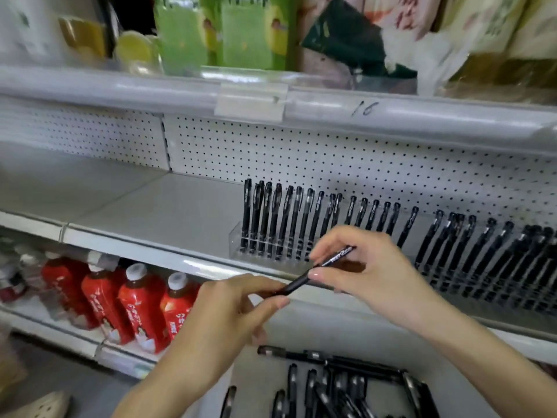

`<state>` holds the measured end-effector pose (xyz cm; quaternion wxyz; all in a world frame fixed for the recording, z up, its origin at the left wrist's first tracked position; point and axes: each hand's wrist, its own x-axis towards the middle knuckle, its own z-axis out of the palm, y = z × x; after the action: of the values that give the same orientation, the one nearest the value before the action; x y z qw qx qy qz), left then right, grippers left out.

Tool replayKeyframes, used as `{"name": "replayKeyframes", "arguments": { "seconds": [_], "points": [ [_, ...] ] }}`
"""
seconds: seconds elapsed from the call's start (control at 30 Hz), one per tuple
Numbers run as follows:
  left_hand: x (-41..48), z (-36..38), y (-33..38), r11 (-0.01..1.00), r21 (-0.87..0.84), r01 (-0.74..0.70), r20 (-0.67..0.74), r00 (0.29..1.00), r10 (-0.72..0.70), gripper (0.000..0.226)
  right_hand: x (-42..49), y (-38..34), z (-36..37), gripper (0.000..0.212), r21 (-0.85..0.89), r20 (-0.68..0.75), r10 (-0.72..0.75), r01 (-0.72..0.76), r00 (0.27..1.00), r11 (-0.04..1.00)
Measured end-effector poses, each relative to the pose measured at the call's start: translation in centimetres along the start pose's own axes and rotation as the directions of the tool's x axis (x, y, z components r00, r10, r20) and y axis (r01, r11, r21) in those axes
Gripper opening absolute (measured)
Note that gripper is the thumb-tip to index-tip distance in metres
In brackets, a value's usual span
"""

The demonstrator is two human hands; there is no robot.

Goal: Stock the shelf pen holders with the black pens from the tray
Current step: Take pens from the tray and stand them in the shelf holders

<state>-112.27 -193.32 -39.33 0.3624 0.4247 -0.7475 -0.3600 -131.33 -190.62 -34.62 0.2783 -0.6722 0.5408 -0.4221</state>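
Both my hands hold one black pen [301,282] in front of the middle shelf's edge. My left hand [238,309] pinches its lower end and my right hand [358,267] pinches its upper part near the cap, so the pen lies tilted, cap up to the right. Behind it, clear pen holders [238,239] stand on the shelf with several black pens [271,218] upright in a row running to the right. Below my hands, the white tray [253,384] holds several loose black pens [331,384].
The grey middle shelf [156,212] stretches left of the holders, backed by white pegboard [271,149]. Red bottles [135,303] with white caps stand on the lower shelf at left. Green packages [223,34] fill the top shelf. A beige shoe [42,405] shows at bottom left.
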Motion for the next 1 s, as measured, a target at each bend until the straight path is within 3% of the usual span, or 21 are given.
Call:
{"name": "replayKeyframes", "arguments": {
  "seconds": [0.13,0.27,0.4,0.53,0.7,0.83,1.0],
  "points": [
    [1.7,0.1,-0.2,0.991,-0.134,0.018,-0.104,0.994,-0.032,0.01,1.6,-0.9,0.4,0.026,0.173,-0.1,-0.038,0.056,0.994,0.983],
    [2.6,1.2,-0.5,0.984,-0.175,0.022,-0.138,0.989,-0.047,0.002,2.7,-0.1,1.6,0.037,0.092,-0.274,-0.111,0.141,0.955,0.986],
    [4.8,0.3,-3.2,1.0,0.025,0.007,-0.375,0.927,0.003,0.038,4.9,1.1,0.8,0.043,-0.171,-0.392,-0.167,0.107,0.905,0.98],
    [7.8,-0.5,-6.6,0.998,-0.044,0.055,-0.428,0.901,-0.068,0.06,7.4,2.2,0.1,0.041,-0.252,-0.48,-0.245,0.135,0.843,0.958],
    [9.2,0.3,-8.8,0.98,-0.16,0.118,-0.324,0.932,-0.165,0.077,9.1,4.0,0.8,0.045,-0.399,-0.415,-0.286,0.109,0.864,0.91],
    [9.1,0.7,-9.3,0.957,-0.259,0.128,-0.267,0.943,-0.199,0.077,9.5,5.2,1.4,0.046,-0.495,-0.34,-0.335,0.135,0.879,0.858],
    [9.0,0.9,-9.6,0.944,-0.305,0.13,-0.242,0.947,-0.209,0.076,10.0,6.0,1.9,0.046,-0.566,-0.275,-0.29,0.089,0.917,0.82]
  ]
}}
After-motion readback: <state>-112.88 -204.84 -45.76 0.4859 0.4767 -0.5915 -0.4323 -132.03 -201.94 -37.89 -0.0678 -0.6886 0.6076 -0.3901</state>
